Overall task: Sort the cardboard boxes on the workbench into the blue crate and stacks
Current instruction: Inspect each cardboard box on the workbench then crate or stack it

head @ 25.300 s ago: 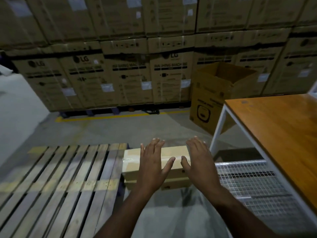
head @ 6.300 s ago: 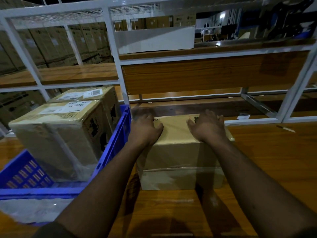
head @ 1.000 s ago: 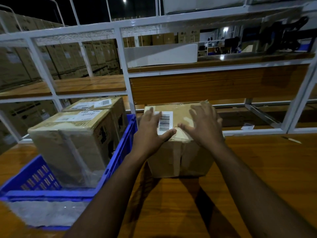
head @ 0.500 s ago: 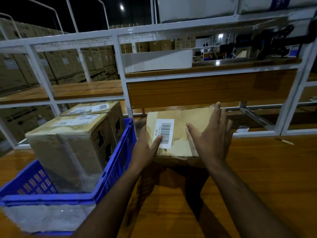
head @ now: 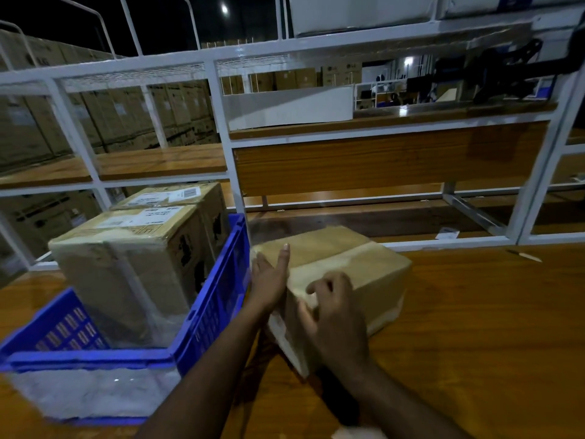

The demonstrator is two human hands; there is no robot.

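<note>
The cardboard box (head: 345, 267) lies on the wooden bench (head: 474, 327), turned at an angle, with its near corner between the two hands and a strip of tape across its top. Going left to right: the blue crate (head: 215, 308) stands on the bench to the left of the left fingers, just beside them, and holds two taller cardboard cartons. The near carton (head: 126, 267) has clear wrap over its front, and the far carton (head: 177, 198) behind it carries white labels on top. A sheet of clear plastic (head: 91, 394) hangs over the crate's near wall.

The left hand (head: 269, 280) lies flat against the box's left side; its fingers (head: 283, 258) are straight and together, pointing away from the person and reaching up past the top edge. The right hand (head: 335, 315) sits on the box's near corner, its fingers (head: 329, 283) curled over the top edge and its thumb against the near face, so it grips the box there.

Beyond the fingers, a white metal frame (head: 228, 160) rises from the back of the bench and carries wooden shelves (head: 158, 160). To the right of the right fingers, well apart, a small pale stick (head: 524, 255) lies on the bench, with a small white tag (head: 447, 232) at the foot of the frame.
</note>
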